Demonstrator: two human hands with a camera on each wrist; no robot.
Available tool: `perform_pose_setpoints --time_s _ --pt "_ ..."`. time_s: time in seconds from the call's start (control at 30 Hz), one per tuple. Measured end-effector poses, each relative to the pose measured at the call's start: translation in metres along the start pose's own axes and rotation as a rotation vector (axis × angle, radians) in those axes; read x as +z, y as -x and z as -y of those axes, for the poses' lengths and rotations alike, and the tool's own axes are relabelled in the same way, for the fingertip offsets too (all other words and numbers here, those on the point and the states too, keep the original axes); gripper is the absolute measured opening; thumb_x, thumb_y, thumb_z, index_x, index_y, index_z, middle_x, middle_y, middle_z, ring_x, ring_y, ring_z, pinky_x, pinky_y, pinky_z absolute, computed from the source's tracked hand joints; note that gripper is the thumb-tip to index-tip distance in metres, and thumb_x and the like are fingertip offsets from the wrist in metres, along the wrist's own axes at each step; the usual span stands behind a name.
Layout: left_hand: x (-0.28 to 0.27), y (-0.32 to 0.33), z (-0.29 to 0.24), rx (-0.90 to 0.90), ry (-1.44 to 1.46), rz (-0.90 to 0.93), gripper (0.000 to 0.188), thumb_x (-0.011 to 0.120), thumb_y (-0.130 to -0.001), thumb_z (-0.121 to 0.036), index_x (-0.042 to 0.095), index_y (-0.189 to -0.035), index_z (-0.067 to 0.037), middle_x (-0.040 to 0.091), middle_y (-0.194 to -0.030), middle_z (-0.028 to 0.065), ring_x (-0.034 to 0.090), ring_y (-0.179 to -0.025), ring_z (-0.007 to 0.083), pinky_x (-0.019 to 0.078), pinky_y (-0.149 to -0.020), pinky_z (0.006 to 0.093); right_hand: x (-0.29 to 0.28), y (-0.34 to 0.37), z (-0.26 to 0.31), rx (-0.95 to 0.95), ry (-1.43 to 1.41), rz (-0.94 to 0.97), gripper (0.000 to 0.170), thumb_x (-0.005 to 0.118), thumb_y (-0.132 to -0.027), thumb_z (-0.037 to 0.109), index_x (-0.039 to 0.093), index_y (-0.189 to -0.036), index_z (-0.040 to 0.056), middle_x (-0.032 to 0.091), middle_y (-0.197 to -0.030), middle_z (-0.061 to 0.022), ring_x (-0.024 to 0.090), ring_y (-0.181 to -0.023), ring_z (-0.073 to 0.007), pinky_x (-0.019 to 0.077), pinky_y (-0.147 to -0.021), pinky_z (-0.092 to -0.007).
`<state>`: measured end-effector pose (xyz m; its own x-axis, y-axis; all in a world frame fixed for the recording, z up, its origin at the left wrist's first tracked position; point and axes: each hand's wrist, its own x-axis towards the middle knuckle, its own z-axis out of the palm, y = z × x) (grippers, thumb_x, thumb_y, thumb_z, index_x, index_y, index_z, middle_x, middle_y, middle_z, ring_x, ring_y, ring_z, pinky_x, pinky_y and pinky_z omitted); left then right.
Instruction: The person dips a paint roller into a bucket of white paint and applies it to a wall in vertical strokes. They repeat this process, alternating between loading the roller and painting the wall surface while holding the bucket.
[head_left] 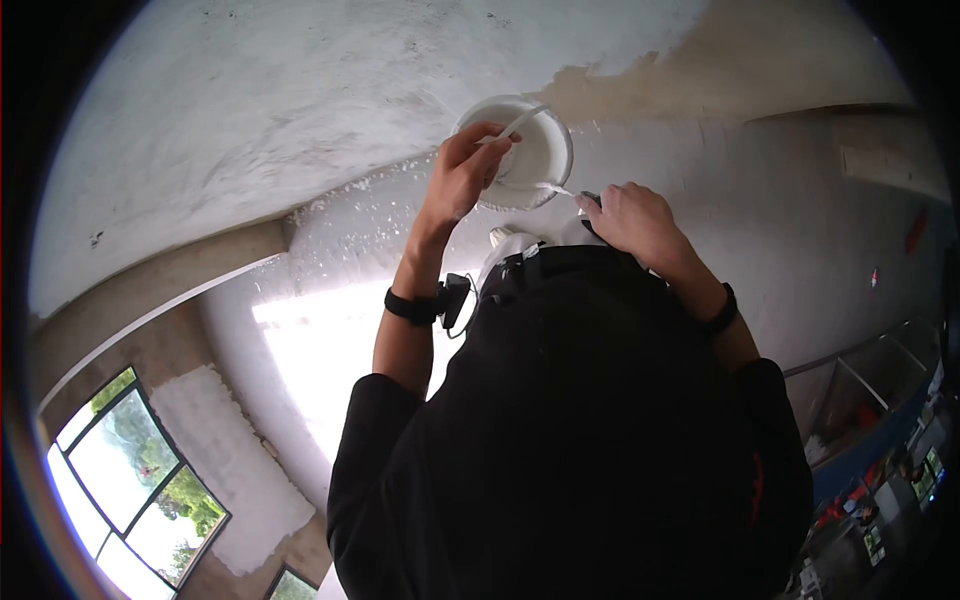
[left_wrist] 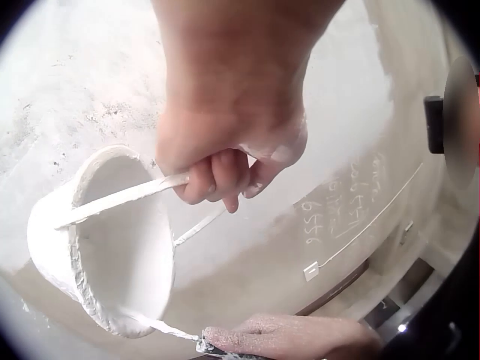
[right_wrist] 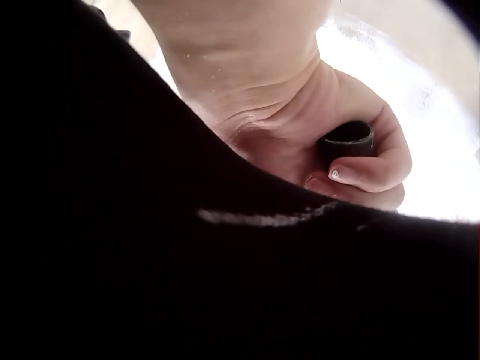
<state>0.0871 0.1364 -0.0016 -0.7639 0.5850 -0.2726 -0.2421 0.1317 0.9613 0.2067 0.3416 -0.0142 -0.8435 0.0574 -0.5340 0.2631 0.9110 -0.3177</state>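
Note:
My left hand (head_left: 463,178) grips the handle (left_wrist: 120,199) of a white bucket (left_wrist: 46,244), fingers curled round it. The bucket hangs tilted below that hand in the left wrist view, its inside coated white. In my right hand (head_left: 637,222) is a tool with a black tubular handle (right_wrist: 351,144). A thin, white-coated shaft (left_wrist: 176,331) runs from that hand over the bucket's rim; the tool's far end is hidden in the bucket. White residue marks the right hand's fingers. Black clothing covers much of the right wrist view.
A wall (head_left: 300,110) with a white coat and a bare tan patch (head_left: 690,85) rises ahead. White splashes (head_left: 370,185) dot the floor along its foot. A socket (left_wrist: 311,271) sits on the wall. At left is a window (head_left: 140,470); a metal frame (head_left: 860,385) stands at right.

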Motion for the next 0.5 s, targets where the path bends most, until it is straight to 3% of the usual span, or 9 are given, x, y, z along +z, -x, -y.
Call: perform_pose_setpoints --time_s 0.03,0.1,0.2,0.3,0.5 --pt "0.001 -0.002 0.001 -0.007 -0.001 0.004 0.022 0.054 -0.094 -0.016 0.062 -0.103 0.003 0.036 -0.056 -0.0079 0.028 -0.049 0.0015 0.0209 -0.046 0.0223 0.003 -0.004 -0.002 0.004 -0.005 0.005 0.054 0.045 -0.095 0.045 0.070 -0.083 -0.0023 0.067 -0.078 -0.0236 0.067 -0.077 -0.0392 0.0539 -0.072 -0.0452" --pt "0.005 -0.007 0.005 0.054 -0.331 -0.012 0.026 0.057 -0.093 -0.018 0.061 -0.105 0.004 0.050 -0.059 -0.0032 0.037 -0.054 0.0023 0.0283 -0.048 0.0227 0.013 -0.016 -0.007 0.001 -0.002 0.023 0.053 0.045 -0.095 0.044 0.069 -0.086 -0.0019 0.067 -0.080 -0.0237 0.067 -0.079 -0.0389 0.0539 -0.073 -0.0452" --pt "0.006 -0.014 0.014 0.027 -0.399 -0.013 0.030 0.059 -0.090 -0.022 0.060 -0.099 0.006 0.053 -0.058 0.0031 0.044 -0.054 0.0077 0.0347 -0.050 0.0277 0.015 -0.024 -0.011 -0.001 -0.002 0.051 0.051 0.043 -0.096 0.043 0.069 -0.089 -0.0005 0.068 -0.083 -0.0220 0.067 -0.082 -0.0375 0.0534 -0.074 -0.0459" --pt "0.013 -0.016 0.016 0.017 -0.456 0.002 0.030 0.060 -0.089 -0.022 0.061 -0.099 0.006 0.056 -0.059 0.0051 0.045 -0.055 0.0079 0.0365 -0.051 0.0272 0.022 -0.027 -0.018 -0.037 0.015 0.030 0.048 0.042 -0.096 0.040 0.069 -0.090 0.0013 0.069 -0.086 -0.0195 0.067 -0.085 -0.0359 0.0531 -0.075 -0.0462" --pt "0.028 -0.024 0.016 -0.050 -0.398 -0.056 0.027 0.061 -0.091 -0.022 0.063 -0.100 0.004 0.059 -0.066 0.0019 0.044 -0.058 0.0043 0.0347 -0.051 0.0241 0.030 -0.033 -0.027 0.017 -0.015 0.071 0.044 0.044 -0.095 0.040 0.069 -0.092 0.0039 0.069 -0.087 -0.0172 0.067 -0.086 -0.0339 0.0532 -0.075 -0.0453"
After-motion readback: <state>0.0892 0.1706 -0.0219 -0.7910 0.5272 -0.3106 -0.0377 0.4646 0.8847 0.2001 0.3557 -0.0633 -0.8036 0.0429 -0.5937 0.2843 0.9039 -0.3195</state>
